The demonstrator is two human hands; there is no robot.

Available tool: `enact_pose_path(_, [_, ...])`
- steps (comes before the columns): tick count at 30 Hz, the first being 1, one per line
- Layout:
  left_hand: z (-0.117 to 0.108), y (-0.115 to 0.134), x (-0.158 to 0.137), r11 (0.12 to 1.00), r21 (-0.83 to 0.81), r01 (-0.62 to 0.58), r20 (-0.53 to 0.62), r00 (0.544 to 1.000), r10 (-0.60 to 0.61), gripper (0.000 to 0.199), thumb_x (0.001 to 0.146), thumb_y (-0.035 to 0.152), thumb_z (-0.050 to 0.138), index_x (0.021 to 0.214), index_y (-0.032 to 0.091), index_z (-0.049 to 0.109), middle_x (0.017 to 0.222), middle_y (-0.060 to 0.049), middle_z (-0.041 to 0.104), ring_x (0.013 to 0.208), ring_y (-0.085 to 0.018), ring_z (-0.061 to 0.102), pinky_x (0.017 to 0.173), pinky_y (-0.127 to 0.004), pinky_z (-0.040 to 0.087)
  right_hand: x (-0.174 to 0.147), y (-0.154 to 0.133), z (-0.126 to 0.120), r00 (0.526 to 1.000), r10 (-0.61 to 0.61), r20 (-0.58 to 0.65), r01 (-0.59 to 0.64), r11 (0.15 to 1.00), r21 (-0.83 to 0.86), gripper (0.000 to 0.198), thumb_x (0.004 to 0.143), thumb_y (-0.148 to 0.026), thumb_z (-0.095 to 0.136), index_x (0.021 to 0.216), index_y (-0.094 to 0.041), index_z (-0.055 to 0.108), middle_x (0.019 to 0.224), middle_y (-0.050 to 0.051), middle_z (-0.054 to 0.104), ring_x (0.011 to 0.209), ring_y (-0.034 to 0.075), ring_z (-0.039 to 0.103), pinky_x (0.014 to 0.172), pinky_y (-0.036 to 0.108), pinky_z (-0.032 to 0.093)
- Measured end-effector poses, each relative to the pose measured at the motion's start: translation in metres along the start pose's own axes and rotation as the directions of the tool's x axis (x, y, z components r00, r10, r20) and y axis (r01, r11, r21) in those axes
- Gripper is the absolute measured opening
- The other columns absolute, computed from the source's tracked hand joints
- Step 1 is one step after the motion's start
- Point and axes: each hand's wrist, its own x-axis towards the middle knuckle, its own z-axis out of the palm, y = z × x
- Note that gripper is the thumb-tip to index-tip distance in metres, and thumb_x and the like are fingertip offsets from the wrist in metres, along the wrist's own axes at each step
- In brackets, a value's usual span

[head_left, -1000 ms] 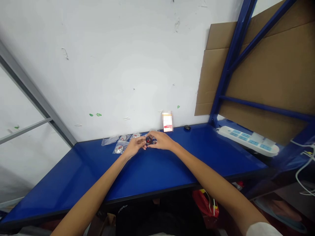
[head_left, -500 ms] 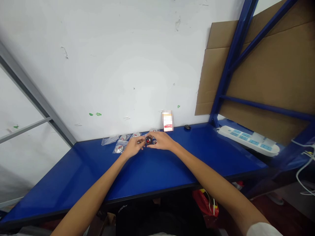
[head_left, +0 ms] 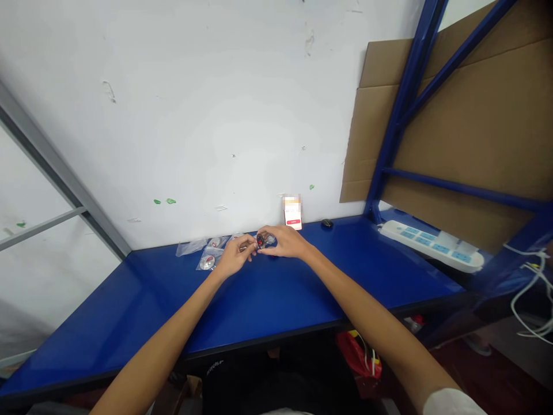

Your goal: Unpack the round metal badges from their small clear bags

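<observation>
A small round black disc with a red mark (head_left: 260, 241) is upright between my two hands above the blue table (head_left: 276, 294). My right hand (head_left: 283, 241) curves around it, thumb and fingers gripping its edge. Just left of the disc, my left hand (head_left: 237, 253) has its fingertips pinched together; what they hold is too small to tell. Behind and left of that hand lie several silvery discs with red marks, in clear plastic bags; the nearest bagged disc (head_left: 207, 262) is beside my left wrist. Others are partly hidden by my fingers.
A phone with a lit screen (head_left: 292, 213) leans against the white wall. A small black object (head_left: 327, 223) lies to its right. On the right, a white power strip (head_left: 432, 245) sits by the blue metal frame (head_left: 395, 127). Cardboard (head_left: 374, 121) covers part of the wall.
The black disc has turned from facing me to a more edge-on angle. Both hands stay in nearly the same place, and the view has shifted slightly.
</observation>
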Motion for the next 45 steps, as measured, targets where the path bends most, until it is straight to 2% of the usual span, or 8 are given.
enact_pose_path(9, [0.002, -0.006, 0.001, 1.000, -0.028, 0.007, -0.010, 1.000, -0.008, 0.038, 0.097, 0.056, 0.067, 0.096, 0.018, 0.069, 0.076, -0.003, 0.068, 0.058, -0.014, 0.061, 0.061, -0.028, 0.053, 0.000, 0.005, 0.001, 1.000, 0.014, 0.013, -0.015, 0.999, 0.053, 0.045, 0.085, -0.039, 0.084, 0.125, -0.026, 0.069, 0.111, 0.005, 0.081, 0.100, 0.025, 0.077, 0.083, 0.032, 0.055])
enact_pose_path(16, [0.005, -0.001, -0.003, 1.000, 0.015, 0.021, -0.059, 0.998, -0.020, 0.037, 0.097, 0.055, 0.066, 0.096, 0.018, 0.069, 0.075, -0.003, 0.068, 0.059, -0.015, 0.062, 0.060, -0.028, 0.054, -0.001, 0.011, 0.007, 0.996, 0.005, 0.085, -0.037, 0.921, 0.388, 0.046, 0.086, -0.029, 0.082, 0.127, -0.024, 0.063, 0.116, 0.005, 0.079, 0.108, 0.022, 0.076, 0.094, 0.034, 0.058])
enact_pose_path(22, [0.007, 0.000, -0.005, 0.996, 0.085, -0.016, -0.106, 0.994, 0.025, 0.033, 0.100, 0.052, 0.061, 0.100, 0.020, 0.068, 0.077, -0.003, 0.068, 0.061, -0.016, 0.063, 0.059, -0.027, 0.053, -0.001, 0.006, 0.007, 0.992, 0.031, 0.122, -0.086, 0.874, 0.478, 0.046, 0.086, -0.028, 0.080, 0.126, -0.023, 0.060, 0.117, 0.006, 0.078, 0.101, 0.020, 0.076, 0.092, 0.035, 0.059])
enact_pose_path(29, [0.006, -0.005, -0.004, 0.987, 0.158, -0.028, -0.140, 0.989, 0.050, 0.028, 0.099, 0.048, 0.063, 0.098, 0.021, 0.071, 0.081, -0.005, 0.070, 0.071, -0.020, 0.066, 0.064, -0.029, 0.053, -0.001, 0.008, 0.013, 0.992, 0.040, 0.118, -0.092, 0.876, 0.473, 0.047, 0.086, -0.033, 0.082, 0.127, -0.024, 0.061, 0.110, 0.005, 0.079, 0.102, 0.022, 0.076, 0.090, 0.036, 0.059])
enact_pose_path(32, [0.006, -0.006, -0.004, 0.987, 0.157, -0.020, -0.133, 0.990, 0.041, 0.027, 0.100, 0.047, 0.062, 0.098, 0.021, 0.071, 0.080, -0.004, 0.069, 0.069, -0.020, 0.065, 0.063, -0.029, 0.052, 0.000, 0.009, 0.014, 0.993, 0.051, 0.111, -0.096, 0.886, 0.454, 0.047, 0.085, -0.033, 0.082, 0.127, -0.023, 0.062, 0.112, 0.005, 0.079, 0.100, 0.022, 0.077, 0.089, 0.035, 0.059])
enact_pose_path(37, [0.004, -0.006, -0.005, 0.984, 0.172, -0.040, -0.098, 0.993, 0.057, 0.026, 0.099, 0.045, 0.062, 0.097, 0.021, 0.072, 0.086, -0.005, 0.070, 0.071, -0.020, 0.064, 0.065, -0.029, 0.052, -0.001, 0.010, 0.018, 0.996, 0.055, 0.075, -0.079, 0.927, 0.368, 0.046, 0.085, -0.031, 0.084, 0.126, -0.023, 0.063, 0.113, 0.005, 0.079, 0.100, 0.022, 0.077, 0.089, 0.035, 0.058])
enact_pose_path(42, [0.002, -0.009, -0.004, 0.972, 0.236, -0.025, -0.152, 0.986, 0.062, 0.025, 0.098, 0.043, 0.063, 0.096, 0.021, 0.074, 0.089, -0.006, 0.071, 0.075, -0.020, 0.064, 0.066, -0.029, 0.052, -0.003, 0.011, 0.025, 0.998, 0.035, 0.061, -0.050, 0.963, 0.265, 0.047, 0.089, -0.032, 0.082, 0.131, -0.026, 0.062, 0.111, 0.004, 0.079, 0.102, 0.022, 0.077, 0.086, 0.033, 0.057])
enact_pose_path(45, [0.003, -0.012, -0.003, 0.976, 0.216, -0.020, -0.151, 0.987, 0.053, 0.025, 0.098, 0.044, 0.063, 0.098, 0.020, 0.073, 0.087, -0.005, 0.071, 0.073, -0.020, 0.065, 0.064, -0.029, 0.052, -0.003, 0.012, 0.025, 0.997, 0.049, 0.053, -0.058, 0.982, 0.177, 0.049, 0.089, -0.035, 0.083, 0.133, -0.027, 0.062, 0.106, 0.004, 0.080, 0.100, 0.023, 0.077, 0.087, 0.033, 0.056])
